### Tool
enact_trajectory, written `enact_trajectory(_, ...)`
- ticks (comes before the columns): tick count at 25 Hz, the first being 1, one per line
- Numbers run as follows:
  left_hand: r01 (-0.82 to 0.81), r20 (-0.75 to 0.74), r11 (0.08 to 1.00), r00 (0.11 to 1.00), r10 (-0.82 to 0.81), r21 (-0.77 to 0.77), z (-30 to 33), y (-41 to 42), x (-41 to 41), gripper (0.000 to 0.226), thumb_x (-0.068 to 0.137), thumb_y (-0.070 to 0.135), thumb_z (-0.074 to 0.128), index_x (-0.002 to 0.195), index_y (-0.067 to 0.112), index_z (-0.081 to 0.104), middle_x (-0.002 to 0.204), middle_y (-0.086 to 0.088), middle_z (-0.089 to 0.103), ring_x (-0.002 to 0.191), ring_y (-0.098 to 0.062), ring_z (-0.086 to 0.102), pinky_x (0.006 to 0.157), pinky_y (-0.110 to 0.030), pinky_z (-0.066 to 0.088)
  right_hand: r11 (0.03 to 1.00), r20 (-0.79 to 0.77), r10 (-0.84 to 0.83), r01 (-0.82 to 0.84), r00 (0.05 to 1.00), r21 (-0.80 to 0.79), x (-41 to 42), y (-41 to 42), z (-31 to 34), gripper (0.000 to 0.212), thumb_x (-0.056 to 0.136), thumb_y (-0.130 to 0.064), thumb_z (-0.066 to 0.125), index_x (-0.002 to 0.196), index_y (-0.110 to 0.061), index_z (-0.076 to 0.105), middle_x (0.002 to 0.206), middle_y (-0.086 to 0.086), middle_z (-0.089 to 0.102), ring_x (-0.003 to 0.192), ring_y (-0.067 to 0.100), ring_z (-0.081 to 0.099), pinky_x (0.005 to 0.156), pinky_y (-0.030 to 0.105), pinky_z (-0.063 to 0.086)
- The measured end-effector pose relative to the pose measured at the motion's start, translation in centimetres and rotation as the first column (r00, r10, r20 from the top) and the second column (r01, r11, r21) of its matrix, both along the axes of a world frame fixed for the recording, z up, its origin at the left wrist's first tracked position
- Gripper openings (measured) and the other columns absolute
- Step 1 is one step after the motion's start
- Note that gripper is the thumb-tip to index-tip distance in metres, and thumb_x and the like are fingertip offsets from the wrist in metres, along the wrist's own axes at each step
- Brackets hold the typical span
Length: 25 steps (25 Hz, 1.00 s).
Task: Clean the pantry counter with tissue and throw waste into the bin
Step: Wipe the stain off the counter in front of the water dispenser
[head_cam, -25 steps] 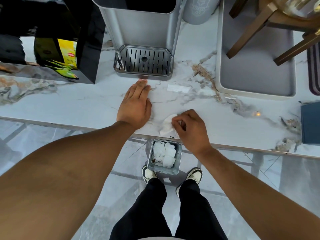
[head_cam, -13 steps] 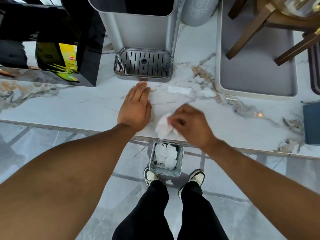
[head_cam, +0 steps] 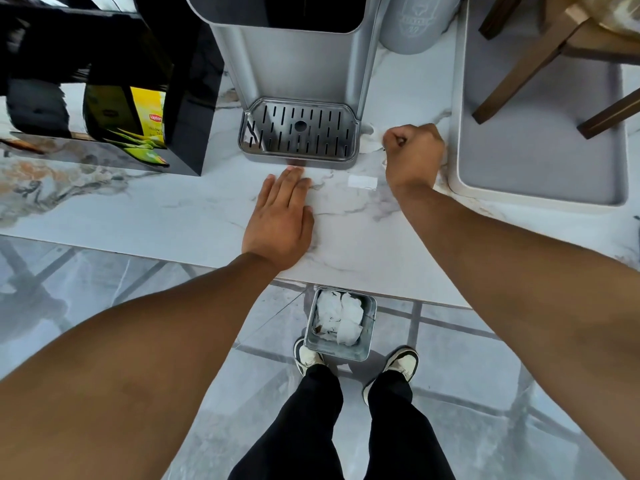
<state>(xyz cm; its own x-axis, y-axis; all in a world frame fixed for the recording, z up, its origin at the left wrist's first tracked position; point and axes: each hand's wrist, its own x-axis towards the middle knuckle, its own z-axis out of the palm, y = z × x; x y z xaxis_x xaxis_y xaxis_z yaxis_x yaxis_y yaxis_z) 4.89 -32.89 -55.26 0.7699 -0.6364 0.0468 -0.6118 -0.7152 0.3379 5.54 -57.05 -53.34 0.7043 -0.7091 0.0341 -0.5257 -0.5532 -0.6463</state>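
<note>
On the left of the marble desk [head_cam: 104, 216] stands a black rack with yellow tea boxes [head_cam: 145, 123], and the veined surface in front of it looks dry and free of crumbs, so that stretch seems either done or never dirty; I cannot tell which. The left hand [head_cam: 282, 216] lies flat and open on the desk, palm down, fingers together and pointing away from the person toward the drip tray [head_cam: 299, 131] of the grey dispenser [head_cam: 294, 53], holding nothing and apparently bracing. Below the desk's near edge, on the floor between the person's shoes, sits the small metal bin [head_cam: 341, 325], already holding several crumpled white tissues, which suggests a good part of the wiping has been done. Further right, a small white slip [head_cam: 362, 181] lies flat on the desk, its long side running left to right; it looks like waste not yet collected. The right hand [head_cam: 414, 150] is closed in a fist around the tissue [head_cam: 370, 142], pressed to the desk in the gap between the dispenser's base and the grey tray [head_cam: 540, 161]. Only a ragged white edge of the tissue shows, poking leftward from the fist toward the drip tray; it is bunched, so it has no clear long axis. By my judgement this narrow strip is being wiped, and dropping the tissue and slip in the bin is left.
</note>
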Motion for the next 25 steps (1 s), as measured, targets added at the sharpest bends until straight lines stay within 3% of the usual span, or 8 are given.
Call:
enact_trajectory(4, -0.019, 0.012, 1.000, 1.000, 0.019, 0.016, 0.1, -0.1, 0.0, 0.050, 0.099, 0.028, 0.030, 0.142, 0.006, 0.041, 0.156, -0.014, 0.035, 0.150, -0.026, 0.024, 0.125, -0.048, 0.012, 0.973, -0.063, 0.207, -0.212, 0.976, -0.090, -1.2, 2.4, -0.5, 0.012, 0.086, -0.007, 0.063, 0.080, -0.004, 0.073, 0.095, 0.017, 0.062, 0.076, 0.022, 0.058, 0.071, 0.015, 0.032)
enact_trajectory(8, -0.057, 0.022, 0.998, 0.998, 0.056, 0.019, 0.1, 0.0, 0.0, 0.051, 0.098, 0.027, 0.030, 0.143, 0.005, 0.042, 0.157, -0.016, 0.034, 0.149, -0.031, 0.024, 0.125, -0.050, 0.012, 0.942, 0.093, 0.336, -0.333, 0.937, -0.045, -5.5, 4.9, -0.8, 0.009, 0.085, -0.003, 0.067, 0.079, -0.004, 0.074, 0.089, 0.013, 0.060, 0.072, 0.016, 0.056, 0.072, 0.017, 0.039)
enact_trajectory(13, -0.027, 0.016, 1.000, 1.000, 0.026, 0.010, 0.0, 0.3, 0.0, 0.053, 0.097, 0.021, 0.032, 0.145, 0.003, 0.042, 0.159, -0.017, 0.033, 0.151, -0.032, 0.022, 0.125, -0.051, 0.013, 0.840, 0.145, 0.534, -0.542, 0.833, 0.023, -12.9, 8.0, -0.8, 0.005, 0.086, -0.007, 0.074, 0.090, -0.005, 0.077, 0.091, 0.010, 0.061, 0.077, 0.017, 0.062, 0.075, 0.025, 0.052)
enact_trajectory(18, -0.026, 0.008, 1.000, 1.000, 0.026, 0.000, 0.2, 0.3, 0.0, 0.053, 0.096, 0.019, 0.033, 0.145, 0.002, 0.042, 0.158, -0.017, 0.034, 0.151, -0.033, 0.022, 0.125, -0.051, 0.013, 0.672, 0.094, 0.699, -0.696, 0.709, 0.252, -20.4, 9.3, -0.5, 0.007, 0.088, -0.011, 0.073, 0.093, -0.010, 0.078, 0.092, 0.002, 0.061, 0.070, 0.007, 0.059, 0.067, 0.014, 0.045)
enact_trajectory(20, -0.023, -0.005, 1.000, 1.000, 0.023, 0.002, 0.3, 0.4, 0.1, 0.053, 0.096, 0.018, 0.033, 0.145, 0.002, 0.042, 0.158, -0.017, 0.033, 0.151, -0.032, 0.021, 0.125, -0.051, 0.012, 0.725, 0.124, 0.607, -0.611, 0.785, 0.317, -19.8, 9.4, 0.1, 0.008, 0.086, -0.010, 0.075, 0.092, -0.013, 0.079, 0.090, -0.001, 0.063, 0.066, 0.004, 0.059, 0.063, 0.012, 0.044)
enact_trajectory(23, -0.023, -0.008, 1.000, 1.000, 0.023, 0.008, 0.3, 0.4, 0.0, 0.054, 0.095, 0.019, 0.033, 0.146, 0.002, 0.042, 0.159, -0.017, 0.032, 0.151, -0.032, 0.020, 0.125, -0.050, 0.012, 0.933, 0.186, 0.311, -0.337, 0.932, 0.130, -14.0, 8.7, 0.8, 0.007, 0.084, -0.011, 0.075, 0.087, -0.016, 0.079, 0.083, 0.001, 0.067, 0.071, 0.007, 0.061, 0.070, 0.013, 0.046)
enact_trajectory(25, -0.021, -0.009, 1.000, 1.000, 0.021, 0.007, 0.3, 0.4, 0.1, 0.053, 0.095, 0.019, 0.035, 0.145, 0.004, 0.042, 0.159, -0.016, 0.032, 0.151, -0.031, 0.020, 0.125, -0.049, 0.011, 0.984, 0.177, 0.157, -0.170, 0.972, 0.058, -8.9, 8.2, 1.2, 0.008, 0.084, -0.013, 0.071, 0.083, -0.016, 0.079, 0.079, 0.005, 0.067, 0.079, 0.010, 0.060, 0.074, 0.016, 0.044)
